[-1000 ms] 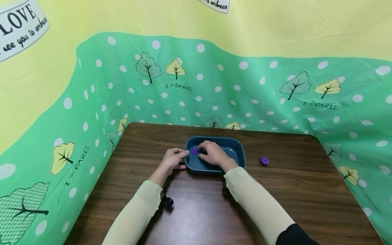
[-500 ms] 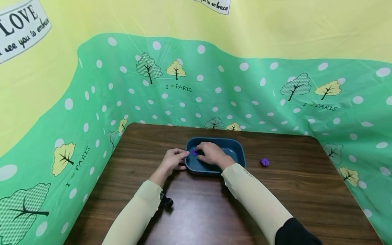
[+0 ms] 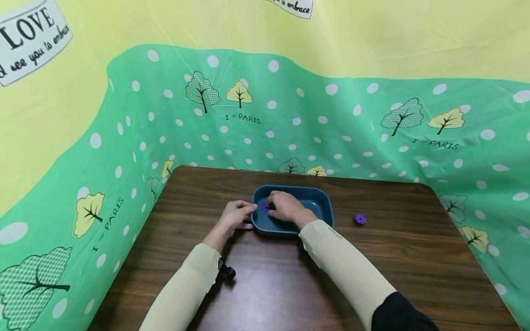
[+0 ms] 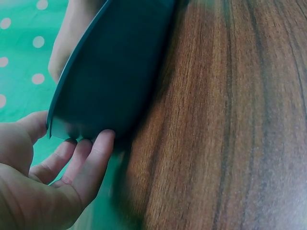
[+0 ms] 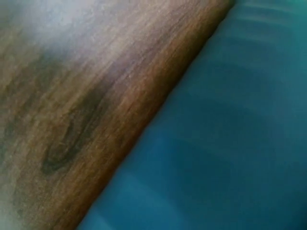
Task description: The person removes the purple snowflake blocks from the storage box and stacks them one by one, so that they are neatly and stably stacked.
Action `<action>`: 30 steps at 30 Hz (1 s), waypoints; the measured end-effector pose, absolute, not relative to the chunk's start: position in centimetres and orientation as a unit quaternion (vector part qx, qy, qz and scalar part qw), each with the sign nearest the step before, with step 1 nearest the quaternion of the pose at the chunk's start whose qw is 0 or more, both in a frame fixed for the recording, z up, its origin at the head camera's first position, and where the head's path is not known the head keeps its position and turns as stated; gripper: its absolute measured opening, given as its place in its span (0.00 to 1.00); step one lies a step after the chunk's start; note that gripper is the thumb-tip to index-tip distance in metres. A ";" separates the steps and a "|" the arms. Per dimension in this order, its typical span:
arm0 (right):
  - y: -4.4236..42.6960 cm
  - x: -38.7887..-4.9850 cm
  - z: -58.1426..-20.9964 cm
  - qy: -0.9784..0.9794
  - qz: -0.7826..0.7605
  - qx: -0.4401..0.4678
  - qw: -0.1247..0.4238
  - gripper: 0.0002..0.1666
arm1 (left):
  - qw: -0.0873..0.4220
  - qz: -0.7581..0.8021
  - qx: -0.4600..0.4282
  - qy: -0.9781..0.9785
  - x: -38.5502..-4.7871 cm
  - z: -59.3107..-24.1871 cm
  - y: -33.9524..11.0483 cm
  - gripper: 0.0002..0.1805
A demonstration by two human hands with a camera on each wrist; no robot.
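Note:
A dark blue rectangular plastic basin (image 3: 308,232) with rounded corners stands on the table. My left hand (image 3: 233,215) grips its left end. In the left wrist view the thumb is at the rim and the other fingertips press the outer wall (image 4: 108,81). Down inside the basin is my right hand (image 3: 286,208), its thumb and fingers curled at a small purple piece (image 3: 266,208), partly hidden by them. The right wrist view holds only the blurred basin wall (image 5: 206,158) and table, not the hand.
A purple flower-shaped disc with notched edges (image 3: 359,219) lies on the brown wooden table (image 3: 397,243), right of the basin. A green and yellow printed curtain (image 3: 331,124) hangs behind and beside the table. Each wrist wears a camera.
My right hand has shifted slightly left and its fingers have closed on the purple piece, covering more of it. The left hand and the basin stay in place.

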State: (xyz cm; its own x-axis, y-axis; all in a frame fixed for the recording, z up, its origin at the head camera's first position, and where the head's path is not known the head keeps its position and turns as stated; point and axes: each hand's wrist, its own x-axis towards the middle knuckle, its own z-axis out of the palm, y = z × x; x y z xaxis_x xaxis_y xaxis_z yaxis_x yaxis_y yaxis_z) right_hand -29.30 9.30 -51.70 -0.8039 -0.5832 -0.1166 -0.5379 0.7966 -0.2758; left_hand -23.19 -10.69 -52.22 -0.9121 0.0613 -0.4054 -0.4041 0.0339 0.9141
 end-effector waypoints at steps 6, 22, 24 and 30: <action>9.2 -29.2 -51.5 0.938 -0.105 -0.316 0.094 0.07 | 0.170 0.681 -0.126 0.701 -23.2 -52.4 -10.7 0.19; 9.6 -29.5 -51.2 0.934 -0.107 -0.327 0.100 0.15 | 0.167 0.682 -0.122 0.702 -23.3 -52.3 -10.7 0.20; 9.7 -29.5 -51.1 0.934 -0.111 -0.325 0.100 0.15 | 0.167 0.682 -0.121 0.702 -23.4 -52.3 -10.7 0.20; 10.3 -29.4 -51.0 0.937 -0.120 -0.312 0.106 0.16 | 0.166 0.680 -0.125 0.703 -23.2 -52.5 -10.7 0.20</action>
